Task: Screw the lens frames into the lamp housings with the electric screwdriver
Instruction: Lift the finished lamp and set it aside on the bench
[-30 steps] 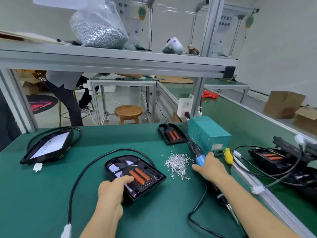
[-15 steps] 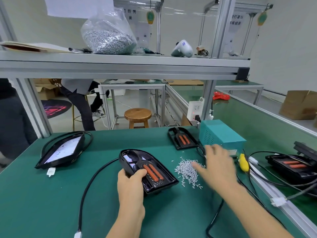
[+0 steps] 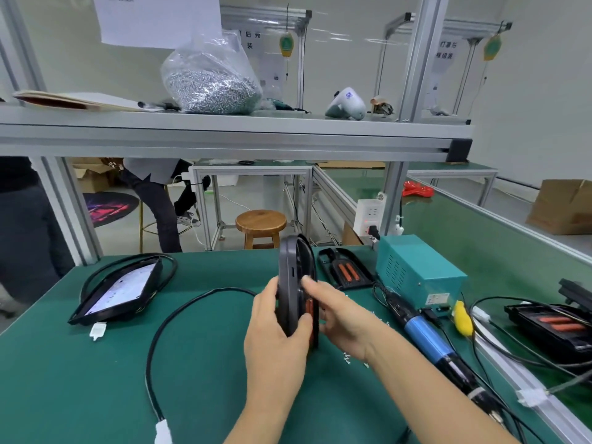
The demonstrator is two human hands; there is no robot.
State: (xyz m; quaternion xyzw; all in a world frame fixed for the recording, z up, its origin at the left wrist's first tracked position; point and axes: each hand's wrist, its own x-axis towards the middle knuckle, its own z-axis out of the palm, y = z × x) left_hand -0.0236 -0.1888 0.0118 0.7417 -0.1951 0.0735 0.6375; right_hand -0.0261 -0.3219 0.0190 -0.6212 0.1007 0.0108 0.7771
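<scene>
- Your left hand (image 3: 275, 334) grips the lamp housing (image 3: 293, 290) from the left, thumb curled over its near edge, fingers hidden behind the shell.
- Your right hand (image 3: 341, 318) holds the same housing from the right, its fingertips (image 3: 307, 280) laid on the dark rim.
- The lamp housing stands on edge, upright, at the centre of the green bench (image 3: 96, 379); its grey back faces left and orange parts show on the side facing right. Whether its lower edge touches the bench cannot be told.
- A black cable (image 3: 166, 328) loops across the bench to the left of the housing and ends in a white connector (image 3: 163, 432) at the near edge.
- The electric screwdriver (image 3: 426, 334), blue-bodied, lies on the bench to the right of your right forearm, touched by neither hand.
- A teal power box (image 3: 416, 270) sits just beyond the screwdriver, on the far right.
- A second housing (image 3: 347, 270) with orange parts lies flat between the held housing and the teal box.
- A few loose screws (image 3: 349, 355) show on the bench beside your right wrist.
- A lens frame (image 3: 118, 290), ringed by its own cable, lies on the far left.
- A bag of screws (image 3: 211, 78) rests on the shelf above.
</scene>
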